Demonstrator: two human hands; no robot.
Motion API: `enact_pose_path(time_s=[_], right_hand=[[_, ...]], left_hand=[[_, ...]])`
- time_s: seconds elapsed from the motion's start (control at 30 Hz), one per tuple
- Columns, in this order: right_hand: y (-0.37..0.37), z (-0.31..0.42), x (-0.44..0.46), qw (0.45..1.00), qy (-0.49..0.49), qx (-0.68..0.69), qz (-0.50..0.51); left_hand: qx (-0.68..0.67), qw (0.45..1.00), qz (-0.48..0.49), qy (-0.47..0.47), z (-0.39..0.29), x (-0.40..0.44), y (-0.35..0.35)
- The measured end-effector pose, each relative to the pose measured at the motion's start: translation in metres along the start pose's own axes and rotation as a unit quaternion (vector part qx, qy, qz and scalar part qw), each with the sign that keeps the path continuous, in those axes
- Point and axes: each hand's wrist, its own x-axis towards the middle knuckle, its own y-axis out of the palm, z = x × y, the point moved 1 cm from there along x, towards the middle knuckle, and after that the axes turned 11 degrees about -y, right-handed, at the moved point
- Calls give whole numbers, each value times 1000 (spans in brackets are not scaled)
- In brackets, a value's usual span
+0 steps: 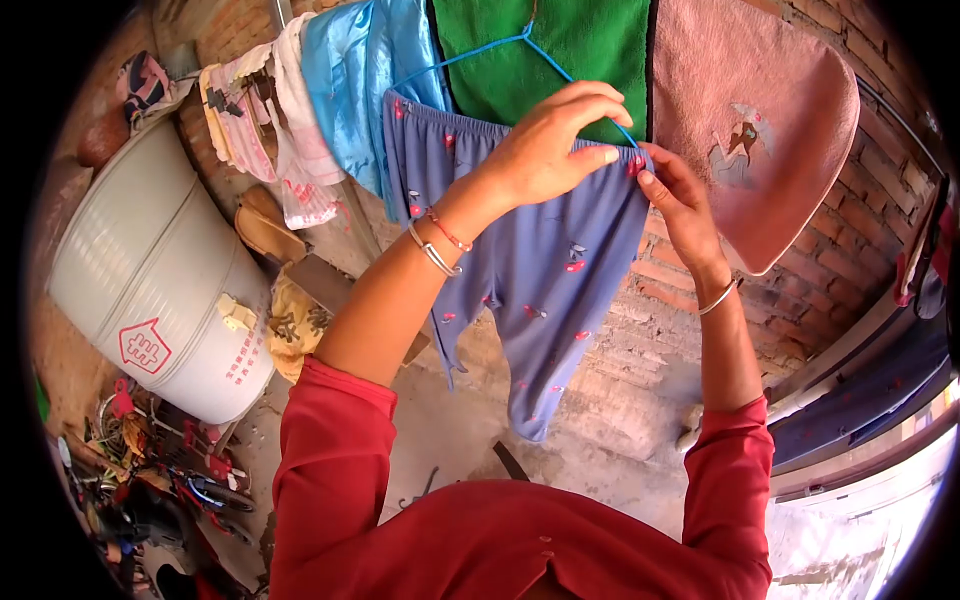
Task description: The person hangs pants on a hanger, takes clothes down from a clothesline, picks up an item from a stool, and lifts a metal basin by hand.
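Observation:
Blue-purple child's trousers (560,240) with a red cherry print hang by an elastic waistband on a blue wire hanger (465,52). My right hand (685,205) pinches the right corner of the waistband, at the lower end of the hanger's arm. Just left of it, my left hand (545,145) is curved over the waistband. Its thumb and fingers are apart, with the hanger's arm passing close to the fingertips; whether they touch it I cannot tell. The two legs of the trousers dangle below, the left one partly behind my left forearm.
Behind the trousers hang a green cloth (590,55), a shiny light-blue cloth (340,80) and a pink towel (780,130). A large pale metal bin (160,280) leans at left above a bicycle and clutter. A brick wall (800,250) stands behind.

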Motion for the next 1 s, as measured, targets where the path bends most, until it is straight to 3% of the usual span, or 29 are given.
enact_pose_path(time_s=[0.23,0.33,0.47,0.53,0.67,0.7,0.8,1.0], right_hand=[[-30,-49,-1,992,20,-99,-76],[-17,-41,-4,991,32,-30,-124],[-37,-76,-8,990,71,-24,-120],[-31,-78,-13,985,83,-21,-150],[-46,-112,-26,980,111,0,-166],[-45,-108,-30,973,151,-18,-172],[-46,-113,-41,974,154,-42,-160],[-47,-115,-58,969,176,-20,-175]], left_hand=[[-29,956,-181,-231,64,-59,-61],[25,913,-278,-297,98,-108,-72],[32,879,-251,-404,131,-171,-69],[-62,829,-220,-511,137,-193,-63],[-105,797,-162,-573,134,-212,-54],[-113,799,-159,-569,133,-215,-51],[-172,801,-119,-561,137,-219,-44],[-185,803,-128,-552,140,-227,-30]])
